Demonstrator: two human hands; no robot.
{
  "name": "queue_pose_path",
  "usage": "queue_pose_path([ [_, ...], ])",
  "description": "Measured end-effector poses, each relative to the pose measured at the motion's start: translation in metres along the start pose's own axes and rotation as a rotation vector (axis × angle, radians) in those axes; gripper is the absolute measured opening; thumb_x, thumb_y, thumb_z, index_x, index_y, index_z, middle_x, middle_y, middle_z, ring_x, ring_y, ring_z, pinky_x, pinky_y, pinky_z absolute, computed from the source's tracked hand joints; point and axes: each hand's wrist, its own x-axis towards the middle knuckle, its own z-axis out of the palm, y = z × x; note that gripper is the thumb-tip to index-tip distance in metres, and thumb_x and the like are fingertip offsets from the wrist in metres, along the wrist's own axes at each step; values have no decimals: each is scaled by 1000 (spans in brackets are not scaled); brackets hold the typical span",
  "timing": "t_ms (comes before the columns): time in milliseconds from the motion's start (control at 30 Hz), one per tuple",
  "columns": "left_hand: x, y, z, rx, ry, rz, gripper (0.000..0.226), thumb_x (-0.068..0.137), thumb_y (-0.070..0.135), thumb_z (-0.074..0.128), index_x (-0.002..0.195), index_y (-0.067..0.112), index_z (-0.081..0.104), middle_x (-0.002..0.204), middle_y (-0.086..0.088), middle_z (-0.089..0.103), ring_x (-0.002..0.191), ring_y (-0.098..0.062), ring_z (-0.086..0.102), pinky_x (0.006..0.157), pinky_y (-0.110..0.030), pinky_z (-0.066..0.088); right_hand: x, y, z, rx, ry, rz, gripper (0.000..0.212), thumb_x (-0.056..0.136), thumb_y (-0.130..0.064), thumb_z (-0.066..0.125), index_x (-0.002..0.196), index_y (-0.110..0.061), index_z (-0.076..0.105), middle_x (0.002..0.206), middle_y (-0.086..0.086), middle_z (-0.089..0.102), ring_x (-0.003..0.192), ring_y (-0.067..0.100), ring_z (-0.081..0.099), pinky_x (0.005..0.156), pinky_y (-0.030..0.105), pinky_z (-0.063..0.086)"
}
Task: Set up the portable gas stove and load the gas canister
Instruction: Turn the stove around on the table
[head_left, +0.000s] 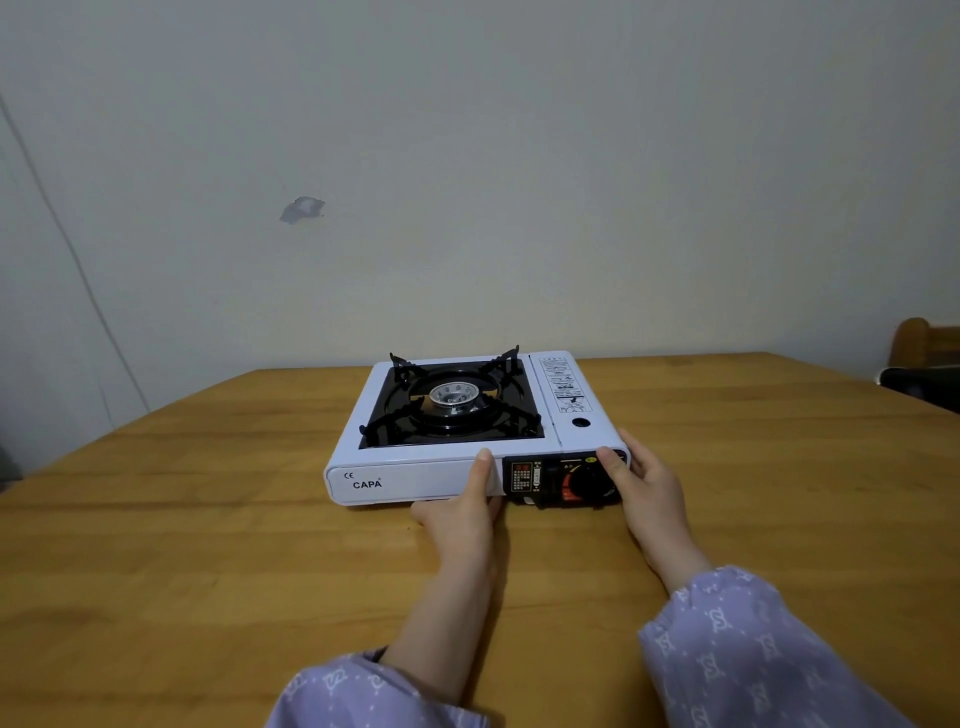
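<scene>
A white portable gas stove (415, 475) marked CAPA sits on the wooden table (182, 545), its black pan support and silver burner (456, 399) facing up. The canister compartment lid (566, 402) on its right side lies closed. A black control panel with a red-marked knob (582, 483) faces me. My left hand (465, 512) grips the stove's front edge just left of the panel, thumb on the top rim. My right hand (647, 480) holds the front right corner, thumb over the panel's upper edge. No gas canister is in view.
A pale wall stands right behind the table's far edge. At the far right, a wooden chair back (922, 340) and a dark object (919, 382) sit by the table's edge. Bare tabletop stretches left, right and in front of the stove.
</scene>
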Motion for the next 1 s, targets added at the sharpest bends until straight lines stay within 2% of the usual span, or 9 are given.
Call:
queue_pose_path([
  [133, 0, 2, 0, -2, -8, -1, 87, 63, 27, 91, 124, 20, 29, 121, -13, 56, 104, -31, 65, 80, -42, 60, 3, 0, 4, -17, -12, 12, 53, 89, -43, 61, 138, -25, 51, 121, -9, 67, 107, 5, 63, 91, 36, 53],
  [300, 1, 3, 0, 36, -4, 12, 86, 64, 28, 90, 124, 14, 31, 124, -15, 55, 107, -33, 64, 79, -42, 60, 2, 1, 6, -56, 3, 9, 55, 89, -50, 58, 139, -28, 50, 123, -10, 65, 108, 5, 62, 89, 34, 52],
  [400, 0, 3, -1, 56, -5, 3, 86, 64, 29, 90, 126, 12, 33, 122, -16, 57, 106, -33, 64, 80, -44, 60, 1, 1, 6, -62, 6, 21, 60, 86, -55, 57, 139, -28, 50, 126, -8, 64, 111, 11, 61, 94, 42, 52],
  [533, 2, 7, -5, 58, -21, 15, 82, 66, 27, 89, 127, 4, 39, 122, -19, 59, 103, -33, 66, 72, -39, 62, -3, 0, 7, -87, 17, 17, 75, 75, -67, 55, 139, -28, 50, 130, -7, 62, 112, 10, 60, 94, 42, 51],
  [633, 3, 8, -7, 86, -16, 32, 82, 66, 29, 88, 128, 4, 40, 123, -18, 59, 105, -34, 65, 79, -44, 60, -5, -2, 9, -95, 16, 7, 78, 74, -69, 55, 139, -27, 49, 130, -7, 62, 112, 9, 60, 94, 42, 52],
  [767, -4, 7, -6, 174, 13, 84, 84, 69, 37, 85, 128, 3, 37, 126, -15, 58, 111, -31, 62, 97, -47, 51, -7, -4, 10, -123, 1, 3, 68, 84, -61, 55, 141, -27, 46, 136, -6, 57, 121, 13, 55, 100, 47, 48],
  [833, -9, 9, -6, 282, 96, 147, 91, 69, 43, 84, 135, 5, 33, 132, -14, 52, 119, -31, 54, 104, -46, 44, -11, -5, 12, -176, 27, -16, 67, 88, -60, 52, 145, -28, 39, 144, -4, 50, 129, 15, 48, 105, 47, 42],
  [933, -17, 20, -6, 385, 240, 248, 110, 72, 38, 83, 150, 7, 13, 149, -21, 21, 134, -37, 30, 110, -46, 32, -16, -12, 13, -352, 130, -143, 61, 93, -55, 46, 146, -28, 34, 149, -2, 39, 136, 16, 36, 109, 45, 36],
  [1000, -18, 25, -8, 478, 299, 404, 106, 75, 33, 81, 152, 6, 12, 154, -19, 10, 139, -38, 20, 114, -46, 25, -18, -18, 13, -457, 187, -268, 53, 96, -47, 45, 144, -26, 39, 147, -2, 41, 135, 17, 36, 108, 44, 36],
])
